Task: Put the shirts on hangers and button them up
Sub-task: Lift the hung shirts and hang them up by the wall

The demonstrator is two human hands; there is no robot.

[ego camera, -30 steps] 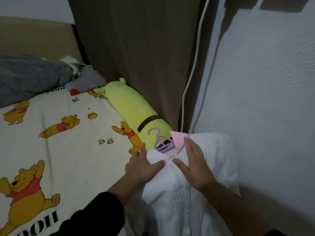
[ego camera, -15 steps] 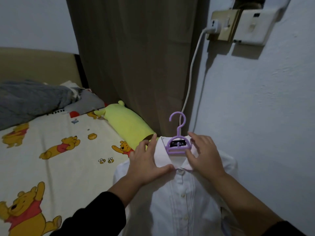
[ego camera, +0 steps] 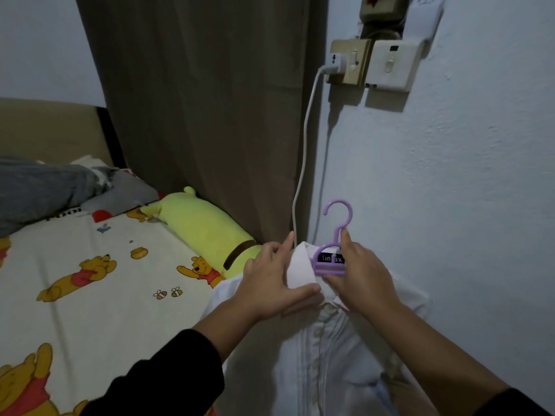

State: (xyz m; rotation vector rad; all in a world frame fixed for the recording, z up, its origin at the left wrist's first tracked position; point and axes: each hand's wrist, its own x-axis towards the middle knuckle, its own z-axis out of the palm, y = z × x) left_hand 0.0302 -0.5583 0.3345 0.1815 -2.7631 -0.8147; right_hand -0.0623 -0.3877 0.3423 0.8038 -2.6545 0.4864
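Note:
A white shirt (ego camera: 327, 364) hangs on a small purple hanger (ego camera: 333, 244), held up in front of the wall. Its front placket shows a row of buttons running down. My left hand (ego camera: 270, 283) pinches the left collar flap (ego camera: 300, 268) between thumb and fingers. My right hand (ego camera: 360, 280) grips the right side of the collar, with fingers over the hanger's neck just below the hook. The hanger's shoulders are hidden inside the shirt.
A bed with a cartoon-bear sheet (ego camera: 99, 280) lies to the left, with a yellow-green bolster (ego camera: 204, 229) and grey bedding (ego camera: 45, 187). A brown curtain (ego camera: 204, 115) hangs behind. A white charger cable (ego camera: 303, 151) drops from the wall socket (ego camera: 348, 61) close to the hanger.
The shirt and hanger came up from lying flat to upright and shifted slightly right. My left hand folded down the left collar flap; my right hand moved onto the hanger's neck.

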